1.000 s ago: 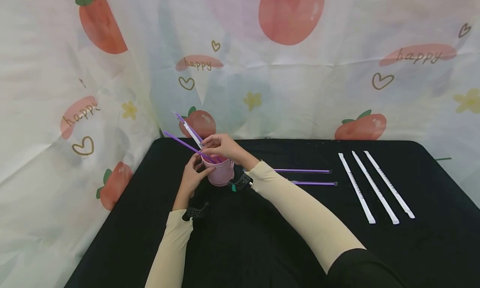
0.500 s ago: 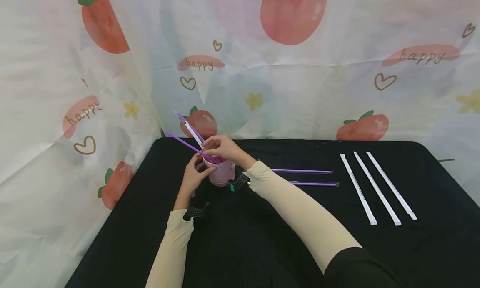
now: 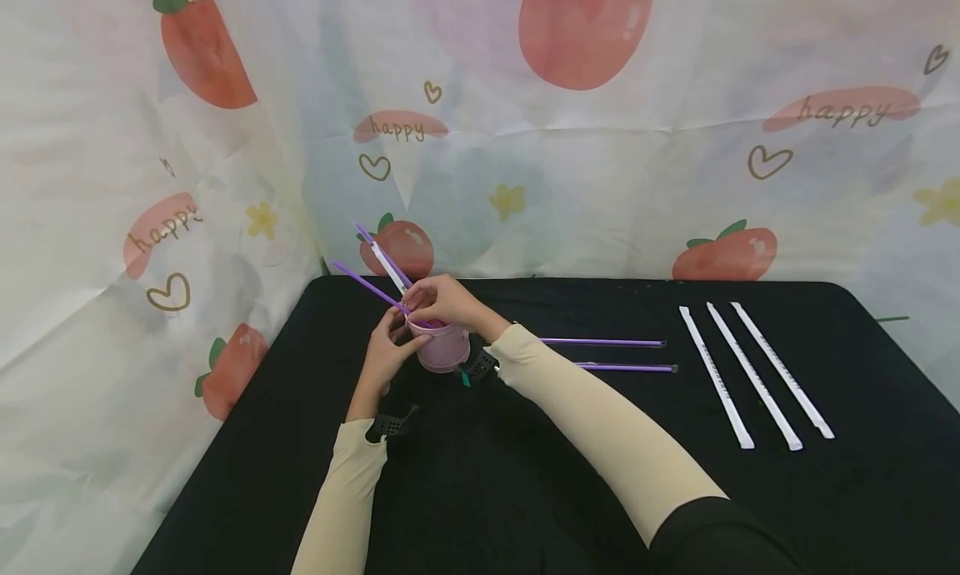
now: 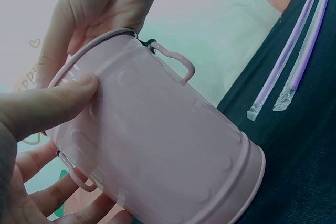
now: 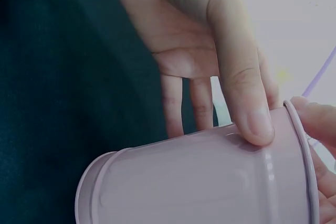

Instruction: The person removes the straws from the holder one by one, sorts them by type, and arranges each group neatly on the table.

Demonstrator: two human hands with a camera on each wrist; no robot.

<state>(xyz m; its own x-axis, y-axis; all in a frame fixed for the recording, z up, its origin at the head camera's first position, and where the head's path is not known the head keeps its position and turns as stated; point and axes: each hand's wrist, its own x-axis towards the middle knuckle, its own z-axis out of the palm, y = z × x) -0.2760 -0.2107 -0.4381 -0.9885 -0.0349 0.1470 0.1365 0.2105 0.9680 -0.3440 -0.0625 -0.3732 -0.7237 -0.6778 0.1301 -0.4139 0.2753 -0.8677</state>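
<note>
A small pink bucket (image 3: 442, 347) with side loops stands at the table's far left. My left hand (image 3: 384, 354) grips its side, thumb in front, other fingers round behind. My right hand (image 3: 447, 302) is at the mouth, fingers curled round straws just above the rim. Two purple straws (image 3: 370, 286) and a white paper-wrapped straw (image 3: 387, 265) lean out to the left. In the left wrist view my left thumb (image 4: 63, 95) presses the bucket wall (image 4: 157, 135). In the right wrist view my right fingertips (image 5: 317, 119) meet the rim. Their exact grip is partly hidden.
Two purple straws in clear wrap (image 3: 626, 367) lie right of the bucket, partly behind my right sleeve. Three white paper-wrapped straws (image 3: 716, 379) lie farther right. A black cloth covers the table (image 3: 480, 475). A printed curtain (image 3: 585, 200) hangs behind and at the left.
My right hand has dipped slightly toward the bucket's mouth, and the leaning straws have shifted a little right. My left hand keeps its hold on the bucket.
</note>
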